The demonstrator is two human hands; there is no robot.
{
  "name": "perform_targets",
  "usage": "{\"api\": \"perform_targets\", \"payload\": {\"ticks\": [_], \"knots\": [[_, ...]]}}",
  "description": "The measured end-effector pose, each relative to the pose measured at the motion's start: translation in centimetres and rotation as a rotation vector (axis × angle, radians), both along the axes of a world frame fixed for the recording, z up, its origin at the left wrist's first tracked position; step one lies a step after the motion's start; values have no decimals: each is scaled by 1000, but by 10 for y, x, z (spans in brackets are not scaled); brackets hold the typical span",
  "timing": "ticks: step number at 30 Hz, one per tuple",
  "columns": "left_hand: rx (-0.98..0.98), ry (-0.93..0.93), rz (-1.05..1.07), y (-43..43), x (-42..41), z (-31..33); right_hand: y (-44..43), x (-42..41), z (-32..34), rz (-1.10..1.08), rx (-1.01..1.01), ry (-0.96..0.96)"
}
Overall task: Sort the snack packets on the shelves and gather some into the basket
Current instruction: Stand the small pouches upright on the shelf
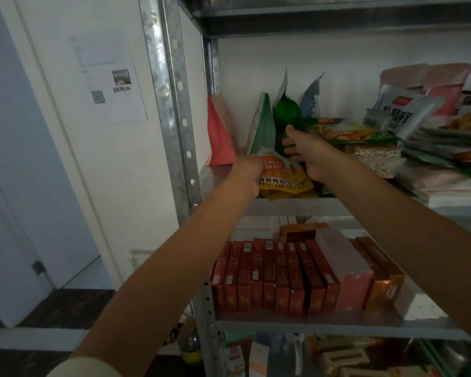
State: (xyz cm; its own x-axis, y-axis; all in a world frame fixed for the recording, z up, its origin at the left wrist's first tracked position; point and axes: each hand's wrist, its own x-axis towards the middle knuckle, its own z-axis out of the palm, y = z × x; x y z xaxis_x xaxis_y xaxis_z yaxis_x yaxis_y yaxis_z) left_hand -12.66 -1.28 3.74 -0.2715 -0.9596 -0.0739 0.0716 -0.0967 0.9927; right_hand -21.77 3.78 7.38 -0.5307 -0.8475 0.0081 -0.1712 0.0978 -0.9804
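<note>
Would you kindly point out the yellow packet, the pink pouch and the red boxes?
yellow packet (280,174): head view, its printed front.
pink pouch (219,140): head view, its side face.
red boxes (269,270): head view, a middle box's top.

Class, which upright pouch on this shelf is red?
The leftmost pouch, beside the metal post; the other pouches standing there are green or grey.

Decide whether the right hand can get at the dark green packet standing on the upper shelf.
Probably yes. The right hand is open just in front of the dark green packet, with nothing between them. The left hand holds the yellow packet lower down, out of the way.
</note>
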Motion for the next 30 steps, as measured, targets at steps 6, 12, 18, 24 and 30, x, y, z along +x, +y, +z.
{"api": "perform_targets", "payload": {"ticks": [6, 12, 18, 24, 30], "knots": [[-30, -83, 52, -6, -3, -9, 2, 3, -1, -16, -33, -179], [-47, -101, 29, -11, -4, -10, 5, -1, 3, 13, 39, -366], [2, -20, -49, -4, 7, -7, 1, 1, -2, 31, 97, -497], [-21, 90, -150, -1, 18, -14, -8, 0, -16, 81, 96, -370], [32, 274, -154, 4, 21, -18, -6, -2, -39, 89, -253, -377]]}}
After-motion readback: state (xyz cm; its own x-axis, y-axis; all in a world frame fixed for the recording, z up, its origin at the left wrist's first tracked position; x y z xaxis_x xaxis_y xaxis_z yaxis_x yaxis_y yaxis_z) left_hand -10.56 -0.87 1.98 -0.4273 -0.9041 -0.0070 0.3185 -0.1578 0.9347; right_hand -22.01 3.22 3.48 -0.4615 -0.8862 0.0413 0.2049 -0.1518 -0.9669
